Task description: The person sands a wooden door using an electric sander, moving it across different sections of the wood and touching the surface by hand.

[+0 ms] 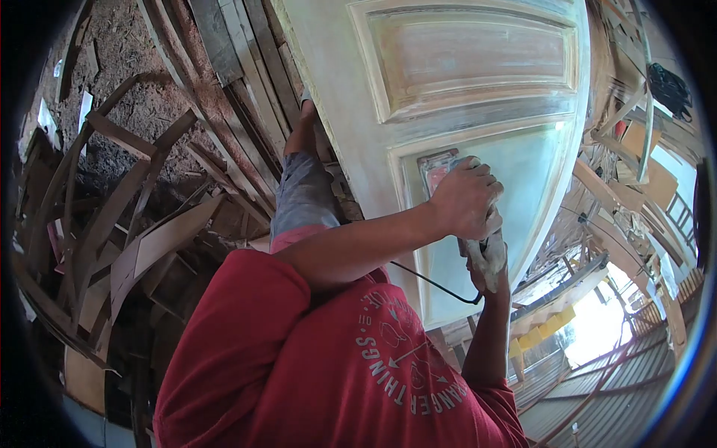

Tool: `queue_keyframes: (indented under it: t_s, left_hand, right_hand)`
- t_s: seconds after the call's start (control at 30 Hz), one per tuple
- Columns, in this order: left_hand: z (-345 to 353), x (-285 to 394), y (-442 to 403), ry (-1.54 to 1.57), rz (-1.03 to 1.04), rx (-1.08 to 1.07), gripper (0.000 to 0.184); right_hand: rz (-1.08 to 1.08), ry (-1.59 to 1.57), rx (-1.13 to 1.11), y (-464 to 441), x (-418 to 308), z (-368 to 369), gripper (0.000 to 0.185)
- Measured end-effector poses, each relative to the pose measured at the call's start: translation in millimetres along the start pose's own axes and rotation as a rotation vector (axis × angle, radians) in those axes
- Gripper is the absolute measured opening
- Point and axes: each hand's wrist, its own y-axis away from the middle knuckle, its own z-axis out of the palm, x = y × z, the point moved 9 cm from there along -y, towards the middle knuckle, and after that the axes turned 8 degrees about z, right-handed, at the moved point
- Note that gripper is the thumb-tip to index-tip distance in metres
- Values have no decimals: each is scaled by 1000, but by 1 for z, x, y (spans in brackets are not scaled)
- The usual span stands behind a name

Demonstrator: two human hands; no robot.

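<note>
My left hand (469,196) is closed over the front part of a corded power sander (436,170), whose flat red and grey end shows beyond the knuckles. Just behind it, my right hand (489,265) is wrapped round the rear handle. White dust coats the fingers. Much of the tool's body is hidden by both hands. It sits against the lower recessed panel of a panelled door (328,71), whose pale, patchy surface shows bare wood in places. From the tool's rear a black power cord (441,287) runs back towards my red shirt.
Curved wooden pieces (160,246) are heaped at the left. Long planks (258,67) lie beside the door, where my leg (302,187) stands. More timber (635,194) and a dark bag (670,91) are on the right, and corrugated sheeting (590,399) is at the lower right.
</note>
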Motion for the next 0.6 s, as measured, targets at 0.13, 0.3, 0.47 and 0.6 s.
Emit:
queue_keyframes:
  t_s: [0.13,0.3,0.47,0.6]
  left_hand:
    - [12,0,-5,23,-9,7,27]
    - [24,-2,-25,35,43,-4,26]
    - [33,-6,-40,49,48,-29,25]
    - [24,-1,-21,3,70,-14,23]
  right_hand:
    - [26,9,18,-1,1,-12,49]
    - [-45,-80,88,-9,3,-23,42]
    - [-29,-170,62,-21,8,-28,44]
    - [34,-217,11,-10,9,-10,60]
